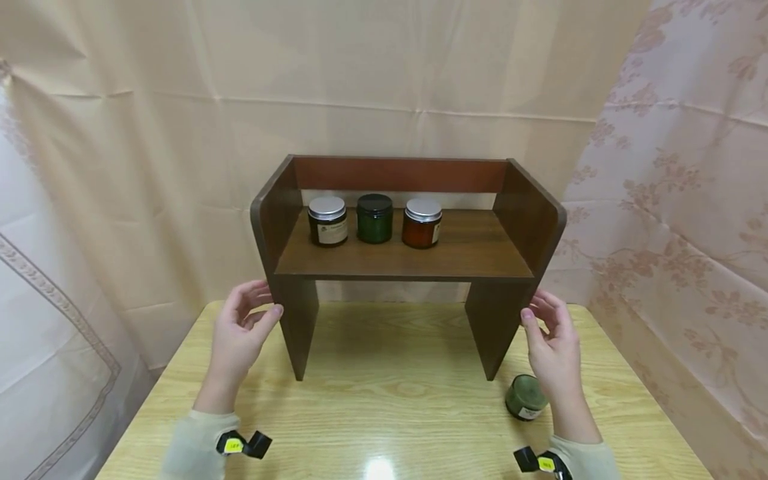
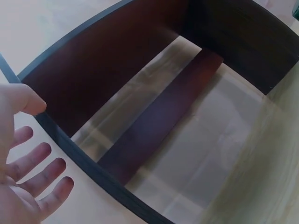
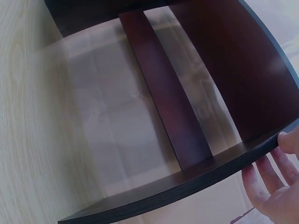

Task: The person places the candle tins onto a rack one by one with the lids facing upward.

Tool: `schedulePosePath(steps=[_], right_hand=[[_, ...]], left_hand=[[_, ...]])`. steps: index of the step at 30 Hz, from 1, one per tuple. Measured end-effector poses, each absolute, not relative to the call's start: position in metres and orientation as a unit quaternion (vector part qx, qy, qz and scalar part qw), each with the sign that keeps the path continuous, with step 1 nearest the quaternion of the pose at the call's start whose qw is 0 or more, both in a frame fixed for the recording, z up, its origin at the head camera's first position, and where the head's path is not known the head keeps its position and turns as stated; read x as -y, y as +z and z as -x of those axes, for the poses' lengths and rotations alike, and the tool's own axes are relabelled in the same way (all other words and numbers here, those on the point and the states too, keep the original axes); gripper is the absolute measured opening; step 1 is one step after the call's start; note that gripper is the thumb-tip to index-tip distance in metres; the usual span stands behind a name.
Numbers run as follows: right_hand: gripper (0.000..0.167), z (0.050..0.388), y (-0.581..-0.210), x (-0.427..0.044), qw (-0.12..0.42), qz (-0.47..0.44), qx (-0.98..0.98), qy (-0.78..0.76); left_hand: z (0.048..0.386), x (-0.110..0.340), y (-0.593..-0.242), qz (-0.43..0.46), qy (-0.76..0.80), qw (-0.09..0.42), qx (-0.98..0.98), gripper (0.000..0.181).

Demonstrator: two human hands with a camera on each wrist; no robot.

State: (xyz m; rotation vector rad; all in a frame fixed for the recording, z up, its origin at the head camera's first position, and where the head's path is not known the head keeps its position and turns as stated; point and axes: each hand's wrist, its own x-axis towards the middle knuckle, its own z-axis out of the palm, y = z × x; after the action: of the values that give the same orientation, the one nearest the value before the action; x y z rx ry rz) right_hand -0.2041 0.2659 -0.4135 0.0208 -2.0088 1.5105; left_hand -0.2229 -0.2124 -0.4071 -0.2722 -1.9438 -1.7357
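Observation:
A dark brown wooden tabletop shelf (image 1: 408, 263) stands upright on the table, its raised board bearing three lidded jars. My left hand (image 1: 240, 337) is at the left side panel (image 2: 88, 74); the thumb tip meets its front edge, while the loosely bent fingers are spread outside, apart from the panel in the left wrist view. At the right side panel (image 3: 233, 70), my right hand (image 1: 555, 347) holds the edge, thumb at the front and fingertips against the outer face. A green jar (image 1: 526, 398) sits on the table beside the right wrist.
On the board, a dark jar with a silver lid (image 1: 328, 222), a green jar with a black lid (image 1: 375, 219) and an amber jar with a silver lid (image 1: 422, 223) form a row. Curtains (image 1: 360, 73) hang behind the light wood table (image 1: 390, 413).

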Motion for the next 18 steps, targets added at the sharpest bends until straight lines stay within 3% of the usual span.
schedulePosePath(steps=[18], right_hand=[[0.045,0.202,-0.4112,-0.2683,0.296,-0.027,0.766,0.569]], left_hand=[[0.2228,0.204,-0.4175,0.095,-0.655,0.247,0.708,0.037]])
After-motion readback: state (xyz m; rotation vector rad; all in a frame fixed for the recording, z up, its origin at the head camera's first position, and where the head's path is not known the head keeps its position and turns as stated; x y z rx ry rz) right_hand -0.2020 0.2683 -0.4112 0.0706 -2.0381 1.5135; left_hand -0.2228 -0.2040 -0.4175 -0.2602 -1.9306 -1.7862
